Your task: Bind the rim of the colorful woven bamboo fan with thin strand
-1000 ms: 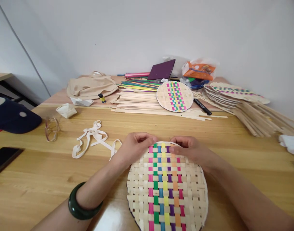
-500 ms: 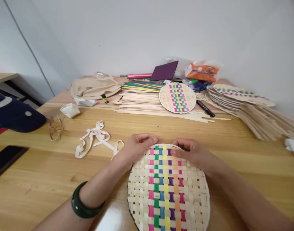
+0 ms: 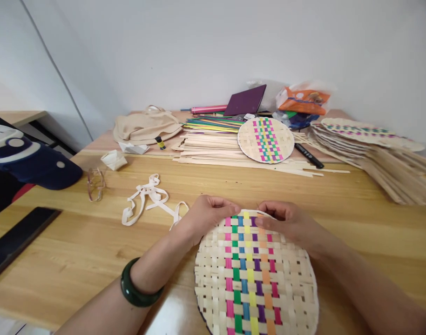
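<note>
A round woven bamboo-strip mat (image 3: 254,274) with pink, green, blue, yellow, purple and orange strips stands tilted toward me at the table's front. Pale edging runs along its top and right rim. My left hand (image 3: 213,214) pinches that rim at the upper left, thumb on top. Across from it, my right hand (image 3: 286,221) grips the upper right rim, thumb on the woven face and fingers curled behind. A fine thread or needle seems to show by the right fingertips, too small to be sure. White cloth tape (image 3: 153,195) lies loosely looped left of my left hand.
Behind lie another round woven mat (image 3: 247,139), loose bamboo strips (image 3: 209,149), a black marker (image 3: 308,156) and a stack of mats (image 3: 366,128). On the left are a phone (image 3: 20,242), eyeglasses (image 3: 96,184), a crumpled tissue (image 3: 114,159) and a navy cap (image 3: 41,163).
The whole view has shifted, so everything appears slightly farther right. Both hands keep their hold on the mat's rim, with little other visible difference.
</note>
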`<state>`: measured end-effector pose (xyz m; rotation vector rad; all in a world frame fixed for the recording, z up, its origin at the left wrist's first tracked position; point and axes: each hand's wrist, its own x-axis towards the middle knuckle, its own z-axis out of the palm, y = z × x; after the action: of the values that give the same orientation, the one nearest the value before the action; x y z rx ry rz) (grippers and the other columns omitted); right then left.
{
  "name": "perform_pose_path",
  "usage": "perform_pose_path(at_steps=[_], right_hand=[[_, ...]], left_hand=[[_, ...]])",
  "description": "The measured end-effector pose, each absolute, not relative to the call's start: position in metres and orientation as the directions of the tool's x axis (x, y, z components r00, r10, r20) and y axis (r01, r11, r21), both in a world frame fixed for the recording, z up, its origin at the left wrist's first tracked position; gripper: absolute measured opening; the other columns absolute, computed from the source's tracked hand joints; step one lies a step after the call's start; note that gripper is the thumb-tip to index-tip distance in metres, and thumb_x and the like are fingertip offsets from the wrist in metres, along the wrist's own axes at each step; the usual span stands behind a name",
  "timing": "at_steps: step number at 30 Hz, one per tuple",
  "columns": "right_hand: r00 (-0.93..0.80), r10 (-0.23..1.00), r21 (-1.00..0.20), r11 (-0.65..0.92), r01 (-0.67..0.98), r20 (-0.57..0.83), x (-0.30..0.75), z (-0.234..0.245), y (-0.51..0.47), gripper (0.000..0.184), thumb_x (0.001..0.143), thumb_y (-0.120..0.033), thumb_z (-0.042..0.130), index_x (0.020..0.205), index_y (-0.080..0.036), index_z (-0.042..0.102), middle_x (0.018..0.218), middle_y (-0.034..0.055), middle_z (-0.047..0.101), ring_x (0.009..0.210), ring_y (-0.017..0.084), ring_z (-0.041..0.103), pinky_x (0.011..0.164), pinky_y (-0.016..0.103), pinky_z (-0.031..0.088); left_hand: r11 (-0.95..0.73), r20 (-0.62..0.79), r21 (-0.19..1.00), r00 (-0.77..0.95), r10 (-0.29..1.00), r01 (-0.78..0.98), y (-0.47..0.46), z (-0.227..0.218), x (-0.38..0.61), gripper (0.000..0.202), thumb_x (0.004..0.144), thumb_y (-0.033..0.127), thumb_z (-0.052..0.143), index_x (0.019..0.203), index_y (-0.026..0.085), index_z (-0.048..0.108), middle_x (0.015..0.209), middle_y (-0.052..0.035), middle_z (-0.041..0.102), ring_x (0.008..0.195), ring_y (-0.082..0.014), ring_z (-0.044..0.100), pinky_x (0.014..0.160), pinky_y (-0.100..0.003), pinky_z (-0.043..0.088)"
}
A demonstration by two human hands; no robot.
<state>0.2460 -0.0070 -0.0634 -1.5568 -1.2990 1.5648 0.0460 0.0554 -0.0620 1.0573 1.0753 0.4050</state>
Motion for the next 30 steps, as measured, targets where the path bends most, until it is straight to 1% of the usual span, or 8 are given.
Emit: perform_pose_path(at_steps=[4, 7, 12, 15, 18, 23, 27, 30], right_hand=[[-0.158, 0.900, -0.901, -0.366, 0.232, -0.407, 0.247, -0.066, -0.007, 0.031, 0.075, -0.049, 0.067, 0.073, -0.019, 0.057, 0.070, -0.0010, 0.051, 0.063, 0.012, 0.044, 0.054, 0.024, 0.035], [-0.152, 0.908, -0.904, -0.346, 0.251, -0.390, 0.247, -0.068, -0.008, 0.032, 0.076, -0.050, 0.066, 0.071, -0.019, 0.057, 0.069, -0.0012, 0.050, 0.062, 0.012, 0.044, 0.054, 0.024, 0.034], [-0.164, 0.909, -0.907, -0.337, 0.252, -0.383, 0.246, -0.067, -0.008, 0.031, 0.076, -0.048, 0.066, 0.074, -0.018, 0.057, 0.071, -0.0010, 0.050, 0.063, 0.011, 0.044, 0.054, 0.022, 0.035], [-0.159, 0.906, -0.907, -0.351, 0.235, -0.392, 0.246, -0.066, -0.008, 0.030, 0.074, -0.047, 0.068, 0.073, -0.018, 0.057, 0.070, -0.0011, 0.050, 0.062, 0.011, 0.044, 0.052, 0.022, 0.034], [-0.145, 0.913, -0.913, -0.348, 0.214, -0.382, 0.246, -0.067, -0.008, 0.029, 0.074, -0.046, 0.068, 0.073, -0.018, 0.058, 0.070, -0.0011, 0.051, 0.062, 0.011, 0.045, 0.053, 0.022, 0.035], [-0.128, 0.917, -0.914, -0.346, 0.209, -0.377, 0.247, -0.072, -0.008, 0.032, 0.076, -0.050, 0.067, 0.072, -0.019, 0.057, 0.069, -0.0010, 0.052, 0.061, 0.012, 0.046, 0.054, 0.022, 0.036], [-0.117, 0.919, -0.921, -0.356, 0.155, -0.375, 0.247, -0.076, -0.007, 0.034, 0.072, -0.052, 0.069, 0.071, -0.020, 0.057, 0.068, -0.0010, 0.053, 0.060, 0.012, 0.046, 0.053, 0.023, 0.037], [-0.108, 0.926, -0.928, -0.345, 0.142, -0.361, 0.248, -0.076, -0.007, 0.034, 0.072, -0.051, 0.070, 0.071, -0.019, 0.059, 0.069, -0.0010, 0.053, 0.061, 0.012, 0.046, 0.053, 0.023, 0.037]], left_hand=[[0.534, -0.541, 0.829, 0.473, 0.695, 0.165, 0.055, -0.061, 0.046, 0.026, 0.060, 0.036, 0.080, 0.075, 0.015, 0.075, 0.069, -0.0035, 0.071, 0.058, -0.0126, 0.060, 0.058, -0.024, 0.047], [0.541, -0.546, 0.825, 0.473, 0.691, 0.162, 0.054, -0.059, 0.046, 0.024, 0.059, 0.033, 0.081, 0.073, 0.014, 0.074, 0.066, -0.0034, 0.069, 0.056, -0.0115, 0.057, 0.056, -0.023, 0.046], [0.481, -0.541, 0.841, 0.439, 0.717, 0.249, 0.054, -0.059, 0.046, 0.023, 0.063, 0.033, 0.079, 0.076, 0.014, 0.074, 0.068, -0.0030, 0.069, 0.057, -0.0105, 0.056, 0.055, -0.021, 0.045], [0.470, -0.542, 0.840, 0.456, 0.706, 0.271, 0.055, -0.062, 0.046, 0.024, 0.064, 0.035, 0.077, 0.078, 0.014, 0.074, 0.071, -0.0039, 0.070, 0.060, -0.0121, 0.058, 0.057, -0.022, 0.045], [0.449, -0.530, 0.848, 0.461, 0.712, 0.282, 0.055, -0.065, 0.046, 0.023, 0.067, 0.036, 0.074, 0.077, 0.015, 0.074, 0.070, -0.0032, 0.069, 0.059, -0.0116, 0.057, 0.056, -0.021, 0.044], [0.386, -0.462, 0.887, 0.474, 0.750, 0.253, 0.055, -0.073, 0.045, 0.018, 0.068, 0.033, 0.072, 0.074, 0.016, 0.075, 0.068, -0.0002, 0.068, 0.059, -0.0098, 0.056, 0.056, -0.019, 0.042], [0.399, -0.448, 0.892, 0.523, 0.725, 0.212, 0.057, -0.078, 0.045, 0.019, 0.068, 0.034, 0.072, 0.073, 0.015, 0.074, 0.064, 0.0005, 0.067, 0.054, -0.0092, 0.054, 0.052, -0.020, 0.040], [0.423, -0.453, 0.888, 0.512, 0.730, 0.183, 0.056, -0.072, 0.045, 0.019, 0.066, 0.033, 0.073, 0.070, 0.015, 0.074, 0.064, -0.0004, 0.068, 0.053, -0.0092, 0.055, 0.053, -0.020, 0.041]])
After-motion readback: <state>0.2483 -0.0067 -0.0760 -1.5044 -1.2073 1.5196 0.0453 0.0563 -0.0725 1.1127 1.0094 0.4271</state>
